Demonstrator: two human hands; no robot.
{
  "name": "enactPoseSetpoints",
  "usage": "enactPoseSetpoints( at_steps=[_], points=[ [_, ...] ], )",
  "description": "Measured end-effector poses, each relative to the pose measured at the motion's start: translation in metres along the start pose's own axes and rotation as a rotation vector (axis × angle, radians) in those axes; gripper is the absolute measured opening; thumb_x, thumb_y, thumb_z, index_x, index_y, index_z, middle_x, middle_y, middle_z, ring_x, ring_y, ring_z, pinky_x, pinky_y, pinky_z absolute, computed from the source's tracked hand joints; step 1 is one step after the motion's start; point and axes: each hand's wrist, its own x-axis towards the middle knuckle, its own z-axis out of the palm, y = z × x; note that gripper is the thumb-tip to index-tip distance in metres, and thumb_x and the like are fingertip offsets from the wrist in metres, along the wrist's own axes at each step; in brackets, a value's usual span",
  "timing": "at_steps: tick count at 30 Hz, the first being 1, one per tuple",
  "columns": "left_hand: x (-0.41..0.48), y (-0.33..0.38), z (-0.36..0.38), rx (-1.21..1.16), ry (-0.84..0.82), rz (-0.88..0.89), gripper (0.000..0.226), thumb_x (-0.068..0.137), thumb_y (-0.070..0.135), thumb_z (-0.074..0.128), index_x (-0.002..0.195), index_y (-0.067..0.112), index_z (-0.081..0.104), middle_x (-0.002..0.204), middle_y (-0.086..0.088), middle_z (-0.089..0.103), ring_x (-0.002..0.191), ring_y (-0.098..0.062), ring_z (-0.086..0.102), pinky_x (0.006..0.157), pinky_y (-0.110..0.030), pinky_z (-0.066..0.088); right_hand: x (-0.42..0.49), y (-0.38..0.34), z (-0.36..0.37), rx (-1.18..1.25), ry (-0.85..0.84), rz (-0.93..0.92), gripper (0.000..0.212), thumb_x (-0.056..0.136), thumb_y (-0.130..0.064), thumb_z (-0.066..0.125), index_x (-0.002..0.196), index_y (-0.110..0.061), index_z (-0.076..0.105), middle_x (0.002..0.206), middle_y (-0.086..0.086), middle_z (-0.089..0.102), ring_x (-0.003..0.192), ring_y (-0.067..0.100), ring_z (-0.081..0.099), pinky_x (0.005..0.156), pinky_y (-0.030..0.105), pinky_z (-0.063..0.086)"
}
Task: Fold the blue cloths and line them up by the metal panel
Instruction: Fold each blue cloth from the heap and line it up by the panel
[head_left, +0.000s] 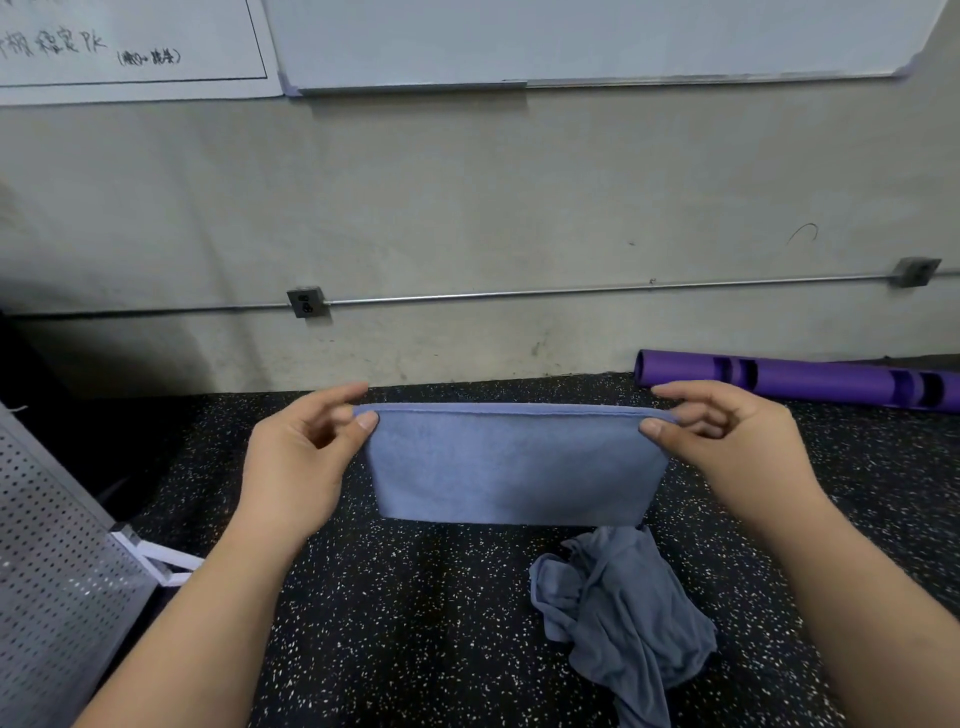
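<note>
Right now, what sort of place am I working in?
Likely a gym or training room: speckled black rubber floor, a purple exercise tube lying along the wall, and a whiteboard above. The left hand and right hand pinch a folded blue cloth over that floor.

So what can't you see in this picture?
Head view:
- Back of the held cloth: hidden by its own front, so folds can't be counted.
- Bottom of the crumpled pile: cut off by the lower edge; one cloth or more, unclear.
- Rest of the metal panel: past the left edge.
- End of the purple tube: past the right edge.
- Some whiteboard writing: cut by top and left edges.
</note>
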Motion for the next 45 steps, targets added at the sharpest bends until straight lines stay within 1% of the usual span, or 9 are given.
enactPoseSetpoints(
  at_steps=[4, 7, 12, 19, 24, 30, 36, 40, 45],
  points=[
    [-0.004, 0.0, 0.004, 0.106, 0.005, 0.017, 0.015, 0.094, 0.016, 0.081, 0.1, 0.029, 0.079, 0.088, 0.011, 0.08, 0.086, -0.008, 0.075, 0.087, -0.028, 0.058, 0.002, 0.006, -0.001, -0.14, -0.039, 0.038, 0.015, 0.078, -0.02, 0.092, 0.089, -0.024, 0.084, 0.081, 0.0, 0.079, 0.074, 0.014, 0.071, 0.077, 0.028, 0.061],
    [-0.003, 0.004, 0.007, 0.099, 0.023, 0.043, 0.01, 0.1, 0.019, 0.074, 0.1, 0.028, 0.071, 0.088, 0.01, 0.078, 0.086, -0.013, 0.072, 0.084, -0.033, 0.055, 0.001, 0.004, -0.002, 0.002, -0.053, 0.078, 0.01, 0.081, -0.016, 0.089, 0.088, -0.015, 0.082, 0.086, 0.005, 0.081, 0.078, 0.013, 0.072, 0.076, 0.021, 0.06],
    [-0.004, 0.006, 0.009, 0.211, 0.095, 0.033, 0.009, 0.101, 0.024, 0.073, 0.097, 0.03, 0.068, 0.087, 0.02, 0.075, 0.084, -0.005, 0.07, 0.078, -0.024, 0.05, 0.006, 0.006, -0.006, -0.026, 0.012, 0.076, 0.014, 0.08, -0.017, 0.091, 0.085, -0.01, 0.08, 0.084, 0.011, 0.079, 0.067, 0.008, 0.063, 0.062, 0.014, 0.053],
    [-0.007, 0.006, 0.008, 0.34, 0.032, 0.032, 0.007, 0.101, 0.032, 0.072, 0.098, 0.038, 0.071, 0.087, 0.028, 0.075, 0.084, 0.002, 0.069, 0.073, -0.013, 0.047, 0.001, 0.015, -0.001, -0.061, -0.132, 0.093, 0.009, 0.098, -0.024, 0.076, 0.09, -0.022, 0.072, 0.081, 0.03, 0.067, 0.072, 0.02, 0.05, 0.075, 0.038, 0.041],
    [-0.006, -0.009, 0.008, 0.33, -0.051, -0.094, 0.011, 0.104, 0.039, 0.067, 0.095, 0.034, 0.062, 0.078, 0.01, 0.075, 0.073, -0.023, 0.072, 0.078, -0.048, 0.059, 0.003, 0.017, 0.007, 0.042, -0.056, 0.138, 0.004, 0.1, -0.017, 0.073, 0.099, -0.014, 0.076, 0.081, 0.013, 0.078, 0.073, 0.015, 0.063, 0.076, 0.035, 0.05],
    [-0.003, -0.007, 0.015, 0.172, -0.017, -0.165, 0.011, 0.105, 0.033, 0.065, 0.097, 0.026, 0.065, 0.086, 0.003, 0.075, 0.076, -0.019, 0.071, 0.081, -0.055, 0.061, 0.004, 0.014, 0.013, 0.046, -0.005, 0.114, 0.005, 0.099, -0.018, 0.075, 0.097, -0.014, 0.075, 0.078, 0.018, 0.075, 0.071, 0.017, 0.06, 0.076, 0.039, 0.051],
    [-0.005, 0.0, 0.018, 0.03, -0.02, -0.199, 0.013, 0.107, 0.028, 0.064, 0.099, 0.018, 0.067, 0.07, 0.006, 0.062, 0.062, -0.008, 0.053, 0.065, -0.039, 0.051, 0.001, 0.013, 0.014, -0.207, -0.027, 0.03, 0.011, 0.105, -0.03, 0.065, 0.097, -0.023, 0.062, 0.055, -0.008, 0.057, 0.054, 0.005, 0.044, 0.063, 0.034, 0.039],
    [-0.006, 0.002, 0.021, -0.037, -0.043, -0.221, 0.016, 0.111, 0.03, 0.057, 0.102, 0.019, 0.063, 0.078, -0.001, 0.056, 0.063, -0.009, 0.044, 0.058, -0.032, 0.037, 0.0, 0.006, 0.015, 0.016, -0.06, 0.086, 0.007, 0.109, -0.029, 0.058, 0.104, -0.026, 0.062, 0.071, 0.007, 0.068, 0.061, 0.015, 0.051, 0.063, 0.034, 0.04],
    [-0.008, 0.004, 0.025, -0.155, 0.005, -0.275, 0.008, 0.111, 0.027, 0.056, 0.108, 0.03, 0.064, 0.083, -0.003, 0.057, 0.071, -0.015, 0.046, 0.06, -0.031, 0.038, -0.002, 0.003, 0.015, 0.172, -0.137, 0.164, 0.023, 0.114, -0.02, 0.048, 0.117, -0.034, 0.066, 0.081, 0.003, 0.068, 0.063, 0.014, 0.053, 0.055, 0.03, 0.039]
  ],
)
